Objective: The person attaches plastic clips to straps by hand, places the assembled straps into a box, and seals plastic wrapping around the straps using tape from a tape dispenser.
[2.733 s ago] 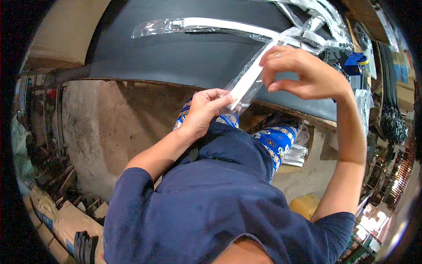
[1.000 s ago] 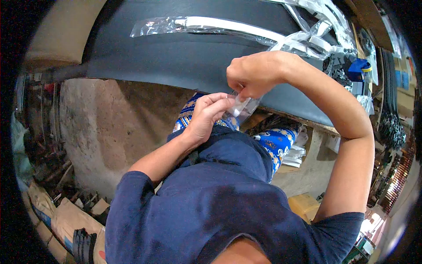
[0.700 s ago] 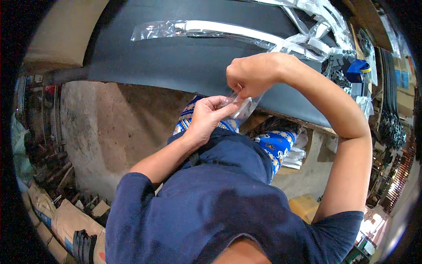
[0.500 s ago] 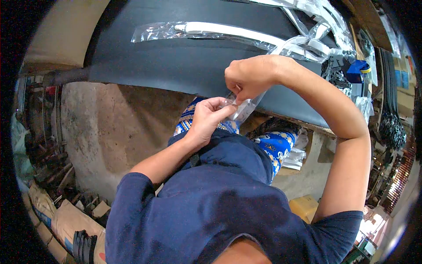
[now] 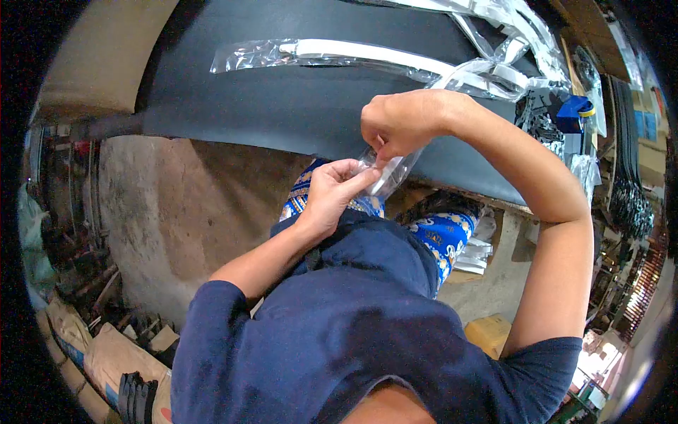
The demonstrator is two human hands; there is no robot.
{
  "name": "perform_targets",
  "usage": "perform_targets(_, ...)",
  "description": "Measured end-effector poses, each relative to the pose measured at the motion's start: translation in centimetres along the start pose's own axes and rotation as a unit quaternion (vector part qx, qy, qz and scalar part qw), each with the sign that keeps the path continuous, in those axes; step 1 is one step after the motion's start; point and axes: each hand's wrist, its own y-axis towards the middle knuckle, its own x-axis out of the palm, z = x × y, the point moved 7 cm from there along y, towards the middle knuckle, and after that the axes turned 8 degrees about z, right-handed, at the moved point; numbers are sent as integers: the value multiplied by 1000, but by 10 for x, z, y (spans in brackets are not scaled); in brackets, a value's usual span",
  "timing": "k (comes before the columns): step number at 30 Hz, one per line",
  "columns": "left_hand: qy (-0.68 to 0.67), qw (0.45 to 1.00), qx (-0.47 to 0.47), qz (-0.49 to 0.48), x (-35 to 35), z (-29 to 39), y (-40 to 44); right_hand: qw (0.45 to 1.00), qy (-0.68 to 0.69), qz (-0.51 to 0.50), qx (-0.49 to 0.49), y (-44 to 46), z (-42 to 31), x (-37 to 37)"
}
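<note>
Above my lap, a clear plastic sleeve [image 5: 397,182] with something white inside hangs at the table's front edge. My left hand [image 5: 330,196] pinches its near end between thumb and fingers. Close against it, my right hand [image 5: 408,124] is bent down with its fingertips closed on the same sleeve; its wrist hides part of what it grips. Beyond my hands, a long white strip [image 5: 353,49] in clear plastic lies across the dark tabletop [image 5: 282,106].
More plastic-wrapped white strips [image 5: 522,32] are heaped at the back right. Beside them sit small dark pieces [image 5: 540,113] and a blue box [image 5: 571,113]. Black cords [image 5: 625,169] hang at the right. Brown sacks [image 5: 116,357] stand on the floor at lower left.
The sleeve between my hands has shifted slightly and shows more of its clear plastic. Both hands keep almost the same place and grip.
</note>
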Motion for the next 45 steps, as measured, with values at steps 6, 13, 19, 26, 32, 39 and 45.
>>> perform_targets(6, 2, 1000, -14, 6, 3, 4, -3, 997, 78, 16, -19, -5, 5, -2)
perform_targets(13, 31, 999, 19, 15, -2, 0, -2, 992, 66, 105, 31, -13, 5, -15)
perform_targets(19, 18, 999, 20, 22, 0, 4, -4, 993, 61, 95, 24, -10, 11, -10)
perform_targets(26, 43, 999, 14, 19, 0, 0, -4, 990, 25, 135, 22, -2, 20, -2)
perform_targets(32, 54, 998, 19, 29, -3, -1, -6, 971, 53, 228, 55, -13, 32, -3)
perform_targets(39, 79, 994, 0, 78, -10, -9, -5, 915, 135, 363, 116, -55, 58, -4)
perform_targets(45, 70, 994, -9, 78, -15, -14, -1, 834, -28, 550, -39, -83, -10, 5)
